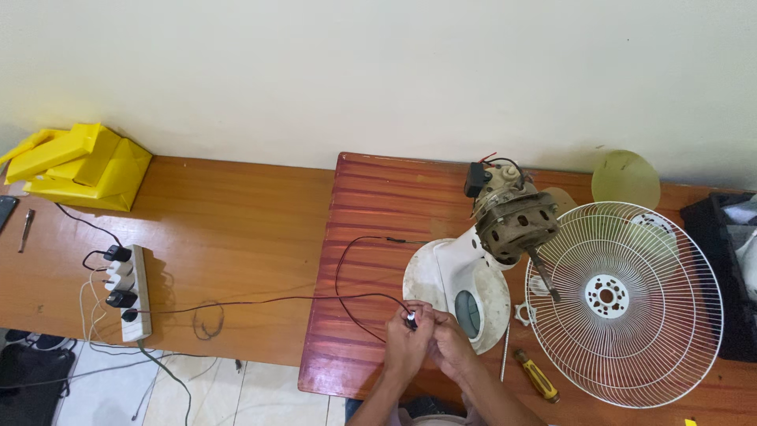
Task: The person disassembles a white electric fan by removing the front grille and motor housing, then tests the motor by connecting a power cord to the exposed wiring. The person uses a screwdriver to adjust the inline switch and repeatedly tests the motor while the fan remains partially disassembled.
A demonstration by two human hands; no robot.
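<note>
On the left of the bench (236,237), a power strip (136,304) carried several plugs, and a thin wire (260,300) ran from it toward the person. The left hand (406,341) was closed on the wire end, pinching a small dark piece (411,319); the right hand (451,345) pressed against it, its fingers curled, but what it held could not be told. The fan (493,244) already stood stripped, with the motor (516,225) bare. Its grille (623,293) lay off beside it, and a screwdriver (538,376) rested nearby. The wiring looked unfinished and nothing was reassembled.
</note>
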